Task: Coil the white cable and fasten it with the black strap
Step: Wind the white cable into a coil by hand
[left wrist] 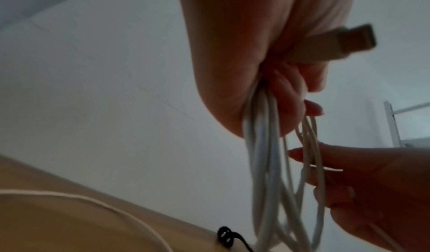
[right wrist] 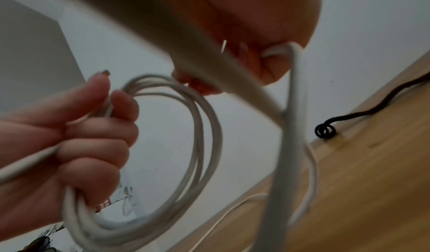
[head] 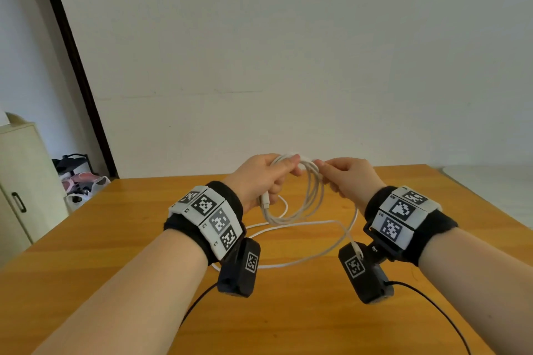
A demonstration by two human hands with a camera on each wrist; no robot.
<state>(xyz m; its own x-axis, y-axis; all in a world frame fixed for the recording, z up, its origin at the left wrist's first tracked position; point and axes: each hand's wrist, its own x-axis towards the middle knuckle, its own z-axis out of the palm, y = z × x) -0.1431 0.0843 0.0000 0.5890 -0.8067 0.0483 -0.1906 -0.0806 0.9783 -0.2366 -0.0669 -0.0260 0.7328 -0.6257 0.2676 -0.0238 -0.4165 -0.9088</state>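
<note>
We've got both hands raised over the wooden worktop [head: 288,311]: left hand [head: 256,179] fisted round the round white cable [head: 305,199] coil, right hand [head: 349,179] pinching its top strand, slack trailing below.

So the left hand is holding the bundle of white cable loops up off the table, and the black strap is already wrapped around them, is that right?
Not quite. The left hand does hold the white cable loops above the table, but the black strap is not around them. The right wrist view shows it lying curled on the table, apart from the loops.
</note>
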